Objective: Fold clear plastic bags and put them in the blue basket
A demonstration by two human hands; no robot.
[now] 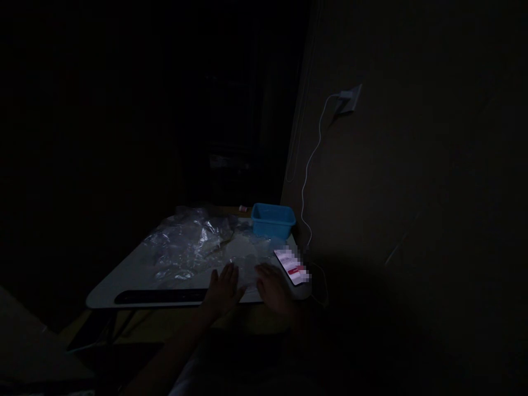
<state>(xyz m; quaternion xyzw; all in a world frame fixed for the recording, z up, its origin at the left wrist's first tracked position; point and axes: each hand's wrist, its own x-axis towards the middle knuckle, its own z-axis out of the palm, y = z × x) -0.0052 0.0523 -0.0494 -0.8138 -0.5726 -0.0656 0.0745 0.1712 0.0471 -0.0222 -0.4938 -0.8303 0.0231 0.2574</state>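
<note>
Left hand (224, 287) spread, right hand (273, 287) loosely extended, clear plastic (246, 266) between; one blue basin (270, 228) beyond, contents unclear; one smartphone (290, 266) rightward.

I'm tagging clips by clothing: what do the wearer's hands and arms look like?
The left hand and right hand are bare, without gloves. The left forearm shows no sleeve; the right fades into darkness. Too dim to tell about rings.

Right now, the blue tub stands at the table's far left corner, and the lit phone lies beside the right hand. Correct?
No: the head view shows the blue tub at the far right corner of the table; the lit phone lies beside the right hand.
</note>
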